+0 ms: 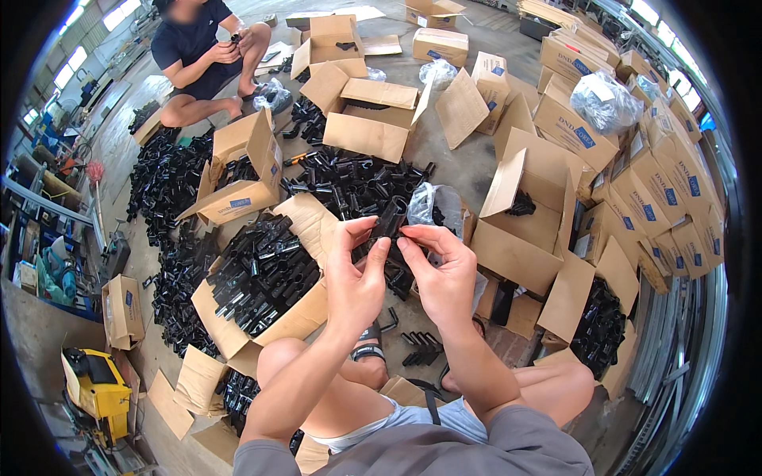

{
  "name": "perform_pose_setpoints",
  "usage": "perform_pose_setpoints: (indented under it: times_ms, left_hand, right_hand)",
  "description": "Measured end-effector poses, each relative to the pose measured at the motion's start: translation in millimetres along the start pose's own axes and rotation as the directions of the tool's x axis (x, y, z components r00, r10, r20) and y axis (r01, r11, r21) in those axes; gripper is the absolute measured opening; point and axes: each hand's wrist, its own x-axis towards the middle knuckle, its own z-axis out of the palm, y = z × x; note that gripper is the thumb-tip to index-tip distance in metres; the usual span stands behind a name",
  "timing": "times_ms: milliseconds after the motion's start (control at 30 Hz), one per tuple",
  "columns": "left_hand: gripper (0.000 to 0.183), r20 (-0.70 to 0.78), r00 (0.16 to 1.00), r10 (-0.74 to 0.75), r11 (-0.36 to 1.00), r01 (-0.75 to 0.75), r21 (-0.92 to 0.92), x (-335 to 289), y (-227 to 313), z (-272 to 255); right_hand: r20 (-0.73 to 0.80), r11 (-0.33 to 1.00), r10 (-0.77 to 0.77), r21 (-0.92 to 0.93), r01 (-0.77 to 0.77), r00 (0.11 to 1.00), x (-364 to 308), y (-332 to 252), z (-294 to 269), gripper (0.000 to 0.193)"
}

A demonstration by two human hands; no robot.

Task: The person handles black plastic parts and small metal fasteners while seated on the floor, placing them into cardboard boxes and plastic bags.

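Between both hands, in front of my chest, is a short black tubular fitting (390,216) with its open round end tilted up. My left hand (357,274) grips its left side with thumb and fingers. Thumb and forefinger of my right hand (441,276) pinch at its lower right; whether a smaller piece sits there is hidden. Beyond the hands lies a loose heap of similar black fittings (357,184). Left of my left forearm, an open carton (298,329) is filled with black fittings. Several black pieces (422,347) lie on the floor by my feet.
A co-worker (194,59) sits at the far left, holding a small dark part. Open cartons (524,250) surround me, one at right (599,329) holding black parts. Closed cartons (659,190) are stacked at right, beside metal profiles (675,357). A yellow machine (103,397) stands lower left.
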Motion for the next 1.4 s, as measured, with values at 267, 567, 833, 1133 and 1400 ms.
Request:
perform_pose_setpoints:
  times_ms: [267,567,833,1133,1400]
  left_hand:
    - [0.028,-0.004,1.000,-0.027,1.000,0.027,-0.011,-1.6,7.4,3.6]
    - [0.027,-0.021,0.999,-0.048,0.999,0.048,-0.014,-0.9,7.1,-1.0]
    - [0.025,0.005,0.998,0.055,0.987,-0.056,0.152,-0.2,10.8,11.9]
    - [0.024,0.003,1.000,0.011,1.000,-0.011,-0.017,-4.5,4.6,17.9]
    - [0.025,0.015,1.000,0.011,1.000,-0.012,0.008,-5.1,9.2,15.8]
  right_hand:
    - [-0.032,0.987,-0.079,-0.140,0.074,0.996,-1.7,6.5,-4.5,0.015]
    - [-0.011,0.930,-0.183,-0.325,0.169,0.983,-2.6,-8.0,1.9,0.016]
    - [0.054,0.878,-0.245,-0.411,0.245,0.968,5.3,-18.8,-21.8,0.014]
    - [0.054,0.908,-0.190,-0.371,0.196,0.980,3.2,-16.2,-30.8,0.019]
    - [0.036,0.886,-0.236,-0.403,0.231,0.971,-4.0,-5.4,-21.5,0.018]
